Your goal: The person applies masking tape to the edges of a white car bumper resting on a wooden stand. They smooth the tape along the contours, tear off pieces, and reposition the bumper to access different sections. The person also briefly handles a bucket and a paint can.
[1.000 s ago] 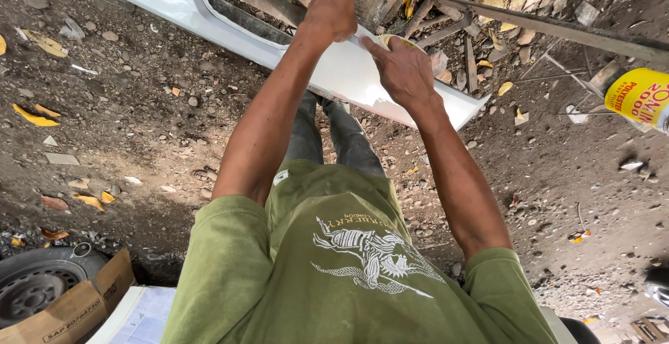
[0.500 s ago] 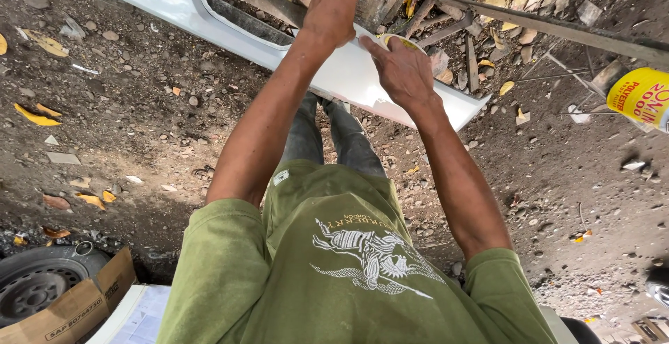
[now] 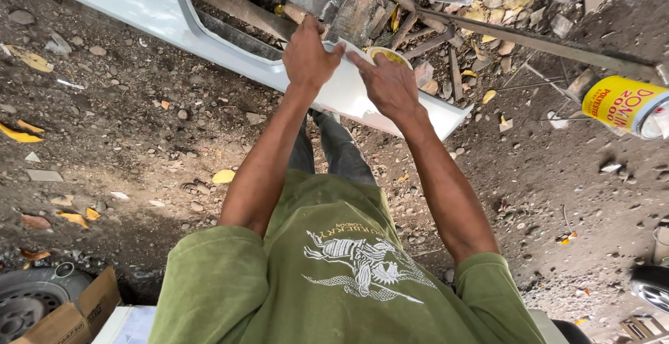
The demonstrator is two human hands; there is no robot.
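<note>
**Both hands on the white panel's near end**

A long white car body panel point(image 3: 139, 3) lies across the dirt ground point(image 3: 125, 135), its long axis running from about 10 o'clock at the upper left of the view down to about 4 o'clock, where it ends in a curved tip beyond the person's right wrist. Both hands meet on it near that lower end, well above the person's knees.

The left hand point(image 3: 306, 58) sits at roughly 11 o'clock from the right one, curled over the panel's far edge; its fingers point(image 3: 311, 27) wrap out of sight behind the edge, so it looks like a closed grip on the panel, though how tightly it is held cannot be told. The right hand point(image 3: 390, 86) lies flatter on the face of the panel, its fingers point(image 3: 359, 58) stretched toward 10 o'clock so that the tips come up just beside the left thumb. It is spread rather than gripping. Just past its knuckles, at 12 o'clock, a small round yellow-rimmed lid or tin point(image 3: 388, 54) shows, partly hidden by the hand; whether the hand touches it cannot be told.

The two hands are about equally near the panel. Well apart at 3 o'clock, a yellow can point(image 3: 624, 104) lies on its side.
</note>
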